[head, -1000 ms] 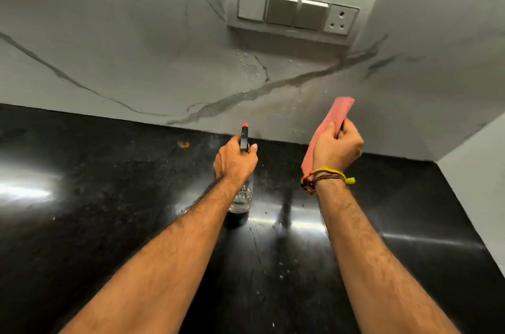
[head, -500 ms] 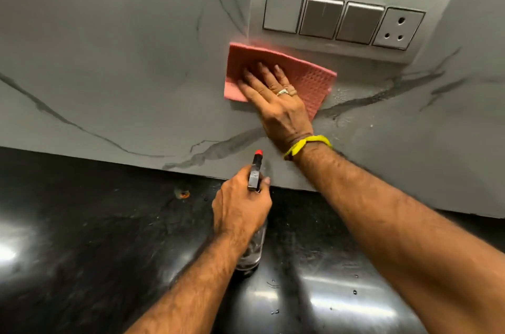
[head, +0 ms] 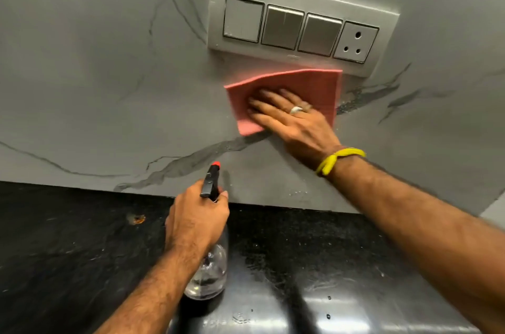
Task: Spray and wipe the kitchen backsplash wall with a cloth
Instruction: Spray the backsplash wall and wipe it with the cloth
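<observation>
1. Cloth (head: 306, 82): pink, thin, soft; pressed flat on backsplash wall (head: 95, 74), just below switch plate (head: 297, 25). Judged light and limp w/ no stiffness, so it is best driven by a flat palm at its centre, not pinched at an edge.
2. Right hand (head: 295, 120): fingers straight and spread on cloth, nothing gripped; ring and yellow wristband (head: 338, 160) are seen.
3. Wet droplets are visible on wall to the right of cloth; surface judged slick, so cloth may slide under low pressure.
4. Spray bottle (head: 210, 271): clear, base set on black countertop (head: 68, 251) near its back edge. Judged rigid, smooth, possibly slippery if wet; to be held at neck.
5. Left hand (head: 196, 221): fingers wrapped round bottle neck below red-tipped nozzle (head: 211, 178).
6. Socket in switch plate is close above cloth; moisture risk is judged present.
</observation>
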